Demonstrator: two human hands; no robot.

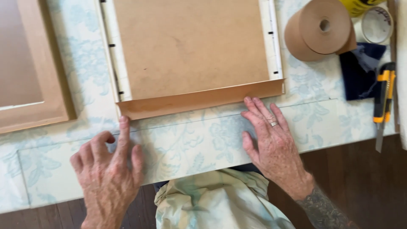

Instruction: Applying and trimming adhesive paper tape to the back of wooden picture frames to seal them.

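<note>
Just beyond both open, empty hands — left (108,169), right (271,138) — lies the paper strip (199,99), fingertips seemingly touching it.

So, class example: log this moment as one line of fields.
left hand: index fingertip on brown paper strip | right hand: flat on table, fingertips at strip | frame back: face down | tape roll, utility knife: right

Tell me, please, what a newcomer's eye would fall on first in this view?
Likely the flat brown board backing at top centre, with a strip of brown paper tape along its near edge. The left hand and right hand rest on the pale floral tablecloth, fingertips at that strip. A large brown tape roll sits top right, a yellow utility knife nearby.
</note>
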